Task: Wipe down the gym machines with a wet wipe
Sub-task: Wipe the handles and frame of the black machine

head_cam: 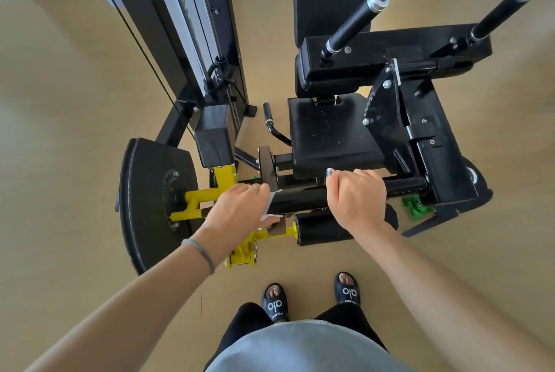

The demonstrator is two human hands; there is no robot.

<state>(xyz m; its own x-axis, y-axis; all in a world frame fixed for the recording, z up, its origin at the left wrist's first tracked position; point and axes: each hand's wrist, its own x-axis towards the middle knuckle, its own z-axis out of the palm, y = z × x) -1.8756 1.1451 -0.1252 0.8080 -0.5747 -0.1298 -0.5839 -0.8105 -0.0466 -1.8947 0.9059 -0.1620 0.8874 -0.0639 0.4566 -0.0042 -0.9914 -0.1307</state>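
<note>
A black leg machine with a seat (330,131) and yellow arms (198,200) stands in front of me. My left hand (237,209) holds a white wet wipe (270,206) against the left end of the upper black roller pad (300,199). My right hand (356,194) grips the same roller further right, fingers curled over its top. A second roller pad (318,229) lies just below, partly hidden by my right wrist.
The weight stack tower (192,26) rises at the back left, with a black curved shroud (150,197) at its foot. Two handle bars (357,20) stick up at the right. A green object (416,206) lies on the wooden floor. My sandalled feet (312,296) stand close to the machine.
</note>
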